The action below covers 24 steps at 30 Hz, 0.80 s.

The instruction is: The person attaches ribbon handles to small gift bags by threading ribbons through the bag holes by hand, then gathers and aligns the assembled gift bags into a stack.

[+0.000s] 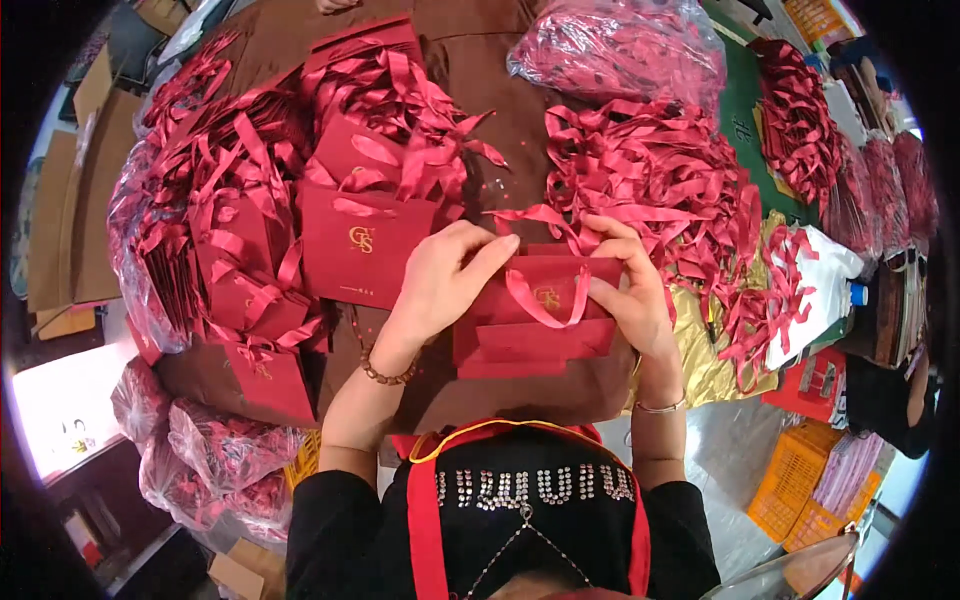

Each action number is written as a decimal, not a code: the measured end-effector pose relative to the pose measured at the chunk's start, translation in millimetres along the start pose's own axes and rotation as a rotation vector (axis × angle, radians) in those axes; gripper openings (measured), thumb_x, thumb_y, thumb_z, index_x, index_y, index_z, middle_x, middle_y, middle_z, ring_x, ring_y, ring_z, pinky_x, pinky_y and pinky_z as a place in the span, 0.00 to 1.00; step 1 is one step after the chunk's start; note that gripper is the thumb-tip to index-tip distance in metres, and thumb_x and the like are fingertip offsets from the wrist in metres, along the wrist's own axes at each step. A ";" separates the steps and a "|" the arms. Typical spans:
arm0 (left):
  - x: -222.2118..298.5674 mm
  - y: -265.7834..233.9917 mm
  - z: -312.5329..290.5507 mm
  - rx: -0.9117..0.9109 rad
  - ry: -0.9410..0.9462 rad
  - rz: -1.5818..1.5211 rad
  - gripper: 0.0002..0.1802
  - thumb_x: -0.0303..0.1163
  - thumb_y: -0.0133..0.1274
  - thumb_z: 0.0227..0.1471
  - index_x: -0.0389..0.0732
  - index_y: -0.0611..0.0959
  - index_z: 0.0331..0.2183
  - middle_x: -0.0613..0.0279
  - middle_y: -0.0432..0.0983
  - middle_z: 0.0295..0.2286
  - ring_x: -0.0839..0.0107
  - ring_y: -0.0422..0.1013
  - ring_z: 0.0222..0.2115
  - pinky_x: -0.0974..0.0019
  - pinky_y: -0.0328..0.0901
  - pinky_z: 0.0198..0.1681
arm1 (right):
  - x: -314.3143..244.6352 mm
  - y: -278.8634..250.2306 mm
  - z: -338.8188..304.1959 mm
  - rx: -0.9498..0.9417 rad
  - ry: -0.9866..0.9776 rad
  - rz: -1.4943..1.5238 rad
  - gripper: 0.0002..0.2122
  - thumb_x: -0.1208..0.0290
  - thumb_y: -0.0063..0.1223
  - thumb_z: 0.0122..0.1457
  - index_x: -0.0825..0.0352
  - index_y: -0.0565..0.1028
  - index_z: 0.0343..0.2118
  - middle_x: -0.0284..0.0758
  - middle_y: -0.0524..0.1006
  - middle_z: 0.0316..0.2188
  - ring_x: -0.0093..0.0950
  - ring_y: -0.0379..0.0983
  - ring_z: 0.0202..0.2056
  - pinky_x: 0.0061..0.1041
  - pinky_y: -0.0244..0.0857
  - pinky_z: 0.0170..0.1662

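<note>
A small dark-red paper gift bag (pixel 540 340) with a gold emblem is in front of me at the table's near edge, its bottom flap toward me. My left hand (pixel 450 270) pinches its upper left edge, thumb on top. My right hand (pixel 635 295) grips the upper right side, thumb on the front panel and fingers behind. One pink-red ribbon handle (pixel 548 318) loops down over the front. Another ribbon (pixel 535 214) trails behind the bag, between my hands. Just left of my left hand, a larger-looking finished bag (pixel 355 250) lies flat at the front of a stack.
Stacks of ribboned bags (pixel 240 190) fill the table's left. A heap of ribboned bags (pixel 650 180) lies at right, beside gold wrapping (pixel 700 350). Behind it sits a plastic-wrapped bundle (pixel 625 50). Orange crates (pixel 795 480) stand on the floor at right, plastic-bagged bundles (pixel 215 460) at left.
</note>
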State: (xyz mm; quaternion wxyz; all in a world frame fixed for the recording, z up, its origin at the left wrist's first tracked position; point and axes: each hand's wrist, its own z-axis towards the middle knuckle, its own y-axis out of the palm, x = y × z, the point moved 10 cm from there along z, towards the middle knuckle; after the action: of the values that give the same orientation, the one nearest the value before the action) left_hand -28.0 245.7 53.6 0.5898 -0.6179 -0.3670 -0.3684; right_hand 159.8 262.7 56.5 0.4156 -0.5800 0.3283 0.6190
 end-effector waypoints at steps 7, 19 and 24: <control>-7.2 -5.8 -1.9 0.126 -0.058 -0.483 0.07 0.26 0.52 0.51 0.31 0.80 0.31 0.66 0.74 0.26 0.83 0.66 0.28 0.76 0.61 0.32 | 19.2 7.2 -8.4 0.265 0.050 0.184 0.35 0.81 0.57 0.46 0.66 0.51 0.57 0.38 0.59 0.54 0.28 0.53 0.57 0.28 0.50 0.58; 0.3 -34.9 -9.0 0.221 0.061 -0.429 0.08 0.25 0.52 0.51 0.33 0.77 0.34 0.66 0.69 0.32 0.78 0.65 0.30 0.75 0.60 0.34 | 20.7 38.3 -47.9 0.018 0.326 0.309 0.15 0.75 0.50 0.55 0.72 0.69 0.46 0.33 0.74 0.41 0.20 0.70 0.41 0.23 0.64 0.46; 74.7 -61.7 -20.9 0.306 0.485 0.213 0.23 0.34 0.55 0.46 0.44 0.74 0.46 0.55 0.66 0.46 0.57 0.59 0.51 0.59 0.54 0.52 | 19.6 38.4 -52.9 0.015 0.361 0.300 0.16 0.76 0.51 0.55 0.72 0.69 0.46 0.33 0.74 0.41 0.21 0.70 0.40 0.22 0.65 0.45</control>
State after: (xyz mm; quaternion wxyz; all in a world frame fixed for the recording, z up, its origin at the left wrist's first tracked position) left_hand -49.0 228.4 149.0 0.7816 -0.4510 -0.1999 -0.3818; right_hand 149.3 201.5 28.3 0.2579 -0.6229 0.4844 0.5575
